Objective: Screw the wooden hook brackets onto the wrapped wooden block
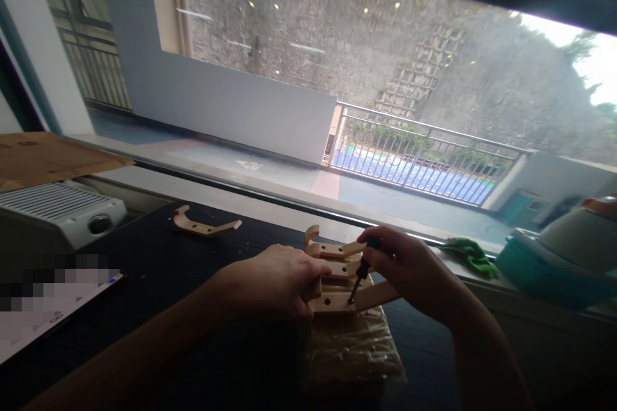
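My right hand [402, 263] is closed around the black handle of a screwdriver [362, 268]. The screwdriver stands tilted, its tip at a hole in the nearest curved wooden hook [337, 302]. With its fingers closed, my left hand [274, 279] grips the left end of that hook. Two similar wooden hooks, one of them a farther hook [330, 250], lie behind it in a row. Beneath them is a block wrapped in clear plastic [354, 353]. My left fingers partly hide the hooks' left ends, and my right hand covers some of their right ends.
Another wooden hook [205, 228] lies apart on the dark table [159, 282], among small crumbs. At left are a tablet-like device [53, 314], a white projector-like box [62, 212] and brown paper [53, 157]. A green cloth [467, 257] and a teal container [554, 270] sit by the window at right.
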### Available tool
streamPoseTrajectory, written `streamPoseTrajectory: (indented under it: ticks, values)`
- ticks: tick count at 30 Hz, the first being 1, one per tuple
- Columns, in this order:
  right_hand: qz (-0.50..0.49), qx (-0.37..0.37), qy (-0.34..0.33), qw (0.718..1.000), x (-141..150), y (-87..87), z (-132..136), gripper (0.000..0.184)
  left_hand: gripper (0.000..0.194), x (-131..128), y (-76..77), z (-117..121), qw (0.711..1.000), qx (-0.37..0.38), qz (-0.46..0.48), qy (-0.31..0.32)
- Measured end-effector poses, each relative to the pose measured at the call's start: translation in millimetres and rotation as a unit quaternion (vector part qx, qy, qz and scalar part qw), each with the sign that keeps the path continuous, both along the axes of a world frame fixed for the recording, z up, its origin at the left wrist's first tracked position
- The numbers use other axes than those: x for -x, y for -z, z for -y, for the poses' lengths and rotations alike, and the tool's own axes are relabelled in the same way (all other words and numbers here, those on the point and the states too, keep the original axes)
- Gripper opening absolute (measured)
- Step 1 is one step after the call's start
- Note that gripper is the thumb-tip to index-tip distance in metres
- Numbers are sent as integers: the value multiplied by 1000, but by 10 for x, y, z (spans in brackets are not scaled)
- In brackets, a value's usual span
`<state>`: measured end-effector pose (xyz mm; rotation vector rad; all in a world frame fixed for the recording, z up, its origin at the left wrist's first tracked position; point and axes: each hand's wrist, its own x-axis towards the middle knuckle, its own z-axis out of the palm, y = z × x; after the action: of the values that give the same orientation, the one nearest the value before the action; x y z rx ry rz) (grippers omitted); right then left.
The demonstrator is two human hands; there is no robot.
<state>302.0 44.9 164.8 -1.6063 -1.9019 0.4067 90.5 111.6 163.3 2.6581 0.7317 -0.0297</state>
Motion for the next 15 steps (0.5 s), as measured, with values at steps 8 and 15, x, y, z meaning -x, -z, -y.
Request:
streamPoseTrajectory:
  ticks: [8,15]
  values:
    - [-15,-23,15,1000,-22,27,-72,20,58,-6,7,0,1000,5,6,13]
    - [29,-23,56,998,-54,41,-84,26,52,-14,11,-7,1000,3,-18,-1]
